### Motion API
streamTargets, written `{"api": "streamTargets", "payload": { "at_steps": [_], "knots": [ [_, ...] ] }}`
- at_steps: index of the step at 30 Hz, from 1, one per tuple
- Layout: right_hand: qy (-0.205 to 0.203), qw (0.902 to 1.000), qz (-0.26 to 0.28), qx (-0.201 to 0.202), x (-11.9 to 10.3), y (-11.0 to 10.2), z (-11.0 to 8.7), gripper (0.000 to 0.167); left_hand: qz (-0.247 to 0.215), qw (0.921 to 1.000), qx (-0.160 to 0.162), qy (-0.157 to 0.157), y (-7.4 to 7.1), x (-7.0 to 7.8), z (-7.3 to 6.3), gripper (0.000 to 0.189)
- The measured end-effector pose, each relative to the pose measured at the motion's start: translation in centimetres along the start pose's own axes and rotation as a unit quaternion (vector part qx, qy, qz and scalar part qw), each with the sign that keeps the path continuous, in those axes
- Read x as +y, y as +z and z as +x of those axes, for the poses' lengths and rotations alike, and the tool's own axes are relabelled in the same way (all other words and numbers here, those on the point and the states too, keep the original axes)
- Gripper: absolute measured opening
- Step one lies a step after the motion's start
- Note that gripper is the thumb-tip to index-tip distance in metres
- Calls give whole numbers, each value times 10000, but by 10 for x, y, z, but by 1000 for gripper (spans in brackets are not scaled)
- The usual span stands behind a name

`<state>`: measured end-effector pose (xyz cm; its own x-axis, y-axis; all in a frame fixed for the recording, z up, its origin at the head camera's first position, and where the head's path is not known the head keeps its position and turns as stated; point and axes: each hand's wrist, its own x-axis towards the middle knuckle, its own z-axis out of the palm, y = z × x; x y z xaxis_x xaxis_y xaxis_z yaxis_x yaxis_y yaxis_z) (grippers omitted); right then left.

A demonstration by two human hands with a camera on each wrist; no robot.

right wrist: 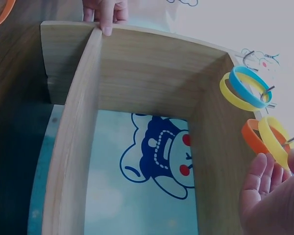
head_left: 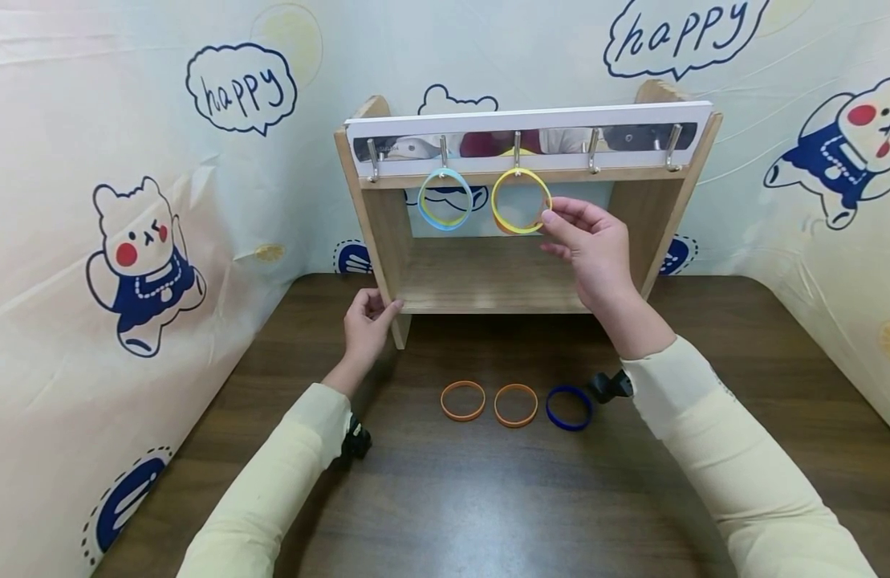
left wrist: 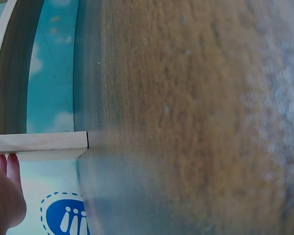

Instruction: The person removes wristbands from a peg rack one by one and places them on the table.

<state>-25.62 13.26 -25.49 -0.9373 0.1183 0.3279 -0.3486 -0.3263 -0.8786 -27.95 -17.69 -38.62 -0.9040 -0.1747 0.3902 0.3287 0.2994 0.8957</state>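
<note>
My right hand [head_left: 596, 253] pinches the lower right of a yellow wristband [head_left: 522, 172], which hangs at the middle hook [head_left: 517, 148] of a wooden rack [head_left: 502, 309]. Behind it on that hook is an orange wristband [right wrist: 252, 138], seen in the right wrist view. One hook to the left carries a light blue wristband [head_left: 432, 217] with another yellow wristband [right wrist: 230, 95] behind it. My left hand [head_left: 365, 327] holds the rack's left side panel low down, thumb over the front edge and fingers [left wrist: 13, 171] against its outer face.
On the brown table [head_left: 452, 498], in front of the rack, lie two orange wristbands [head_left: 463, 418] [head_left: 516, 425] and a dark blue wristband [head_left: 569, 428] in a row. Bare hooks [head_left: 373, 160] [head_left: 593, 151] [head_left: 673, 148] line the rest of the rail. A printed curtain [head_left: 199, 209] stands behind.
</note>
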Motion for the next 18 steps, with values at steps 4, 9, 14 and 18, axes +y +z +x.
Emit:
{"api": "streamTargets", "payload": {
  "at_steps": [4, 9, 14, 18],
  "knots": [
    [-74, 9998, -163, -6, -2, -1, -1, 23, -58, 10000, -24, -8, 0, -1, 1, 31],
    [-110, 9995, -287, 11, -5, -2, -2, 25, -91, 10000, -35, -20, -1, -1, 1, 31],
    [-122, 9993, -361, -8, -7, -3, -2, 28, -125, 9999, -18, 19, -1, -1, 1, 31],
    [-72, 9995, -322, -2, -9, -2, -1, 33, -111, 9999, -26, 10, -1, -1, 1, 30]
  ]
}}
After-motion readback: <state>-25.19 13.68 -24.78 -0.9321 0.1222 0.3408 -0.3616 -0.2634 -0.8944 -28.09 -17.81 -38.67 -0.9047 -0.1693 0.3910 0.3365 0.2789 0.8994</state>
